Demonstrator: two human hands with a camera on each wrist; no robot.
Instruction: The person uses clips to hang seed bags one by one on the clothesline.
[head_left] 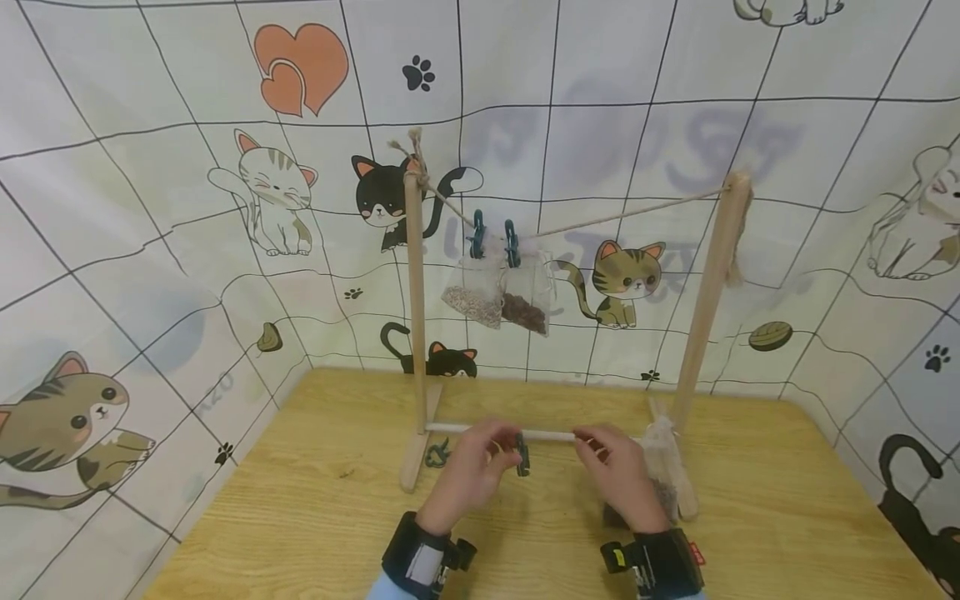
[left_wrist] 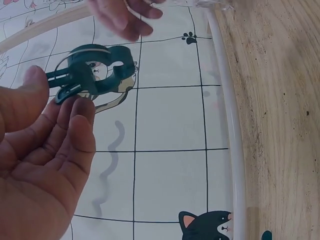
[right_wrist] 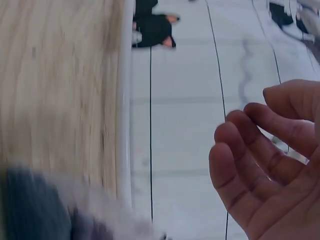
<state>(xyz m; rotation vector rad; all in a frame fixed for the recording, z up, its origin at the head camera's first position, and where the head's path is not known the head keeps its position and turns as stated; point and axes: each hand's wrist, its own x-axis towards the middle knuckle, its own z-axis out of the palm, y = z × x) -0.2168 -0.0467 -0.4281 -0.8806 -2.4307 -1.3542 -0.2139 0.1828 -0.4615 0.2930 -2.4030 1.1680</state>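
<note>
Between thumb and fingers, my left hand [head_left: 474, 471] pinches a dark green plastic spring clip [head_left: 522, 455]. The left wrist view shows the handles of this clip [left_wrist: 82, 75] in the grasp, with its rounded jaws pointing away from the palm. My right hand [head_left: 618, 475] hovers to the right of it, fingers loosely bent and nothing in them, as the right wrist view of this hand [right_wrist: 270, 170] also shows. Partly hidden beneath my right forearm, a sheer drawstring bag [head_left: 662, 446] with dark contents rests on the table. Another green clip [head_left: 437, 453] lies left of my left hand.
Behind the hands stands a wooden frame [head_left: 416, 308] with a white crossbar [head_left: 551, 435] low down. Twine [head_left: 630, 217] sags between its posts. Two green clips [head_left: 477, 235] hold a bag of pale bits [head_left: 474, 304] and a bag of brown pieces [head_left: 527, 312] on it.
</note>
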